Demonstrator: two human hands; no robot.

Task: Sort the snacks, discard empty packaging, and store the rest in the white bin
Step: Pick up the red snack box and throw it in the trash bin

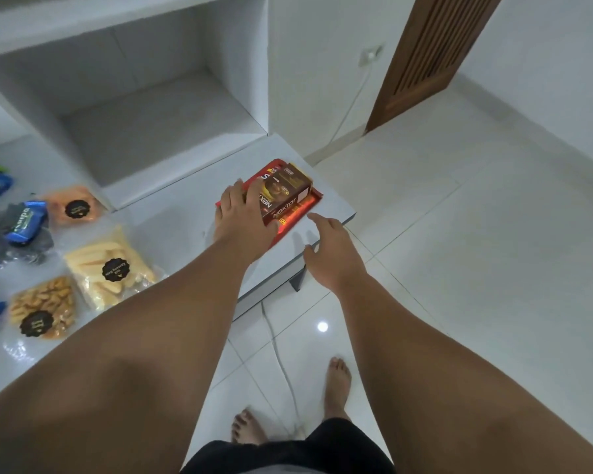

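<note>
Where 2 bare forearms stretch out from the near edge above glossy white floor tiles (459, 234), the hands meet the corner of a smooth, shiny white counter (172, 213). The right hand (332, 254), the closer of the 2 to the body, hovers at the counter's edge. It is palm down with fingers straight and spread, holds nothing, and is near the boxes but apart from them. Just beyond and to its left, the left hand (243, 220) clasps a stack of brown and red printed cardboard snack boxes (288, 195), fingers bent over the top at the near-left end and thumb along the near long side. The stack lies flat on the corner, its long axis running near-left to far-right, so I judge the free far-right end is the right hand's target. Farther left lie crinkly clear plastic bags of pale sticks (110, 268) and blue foil wrappers (24, 222). No white bin shows.
</note>
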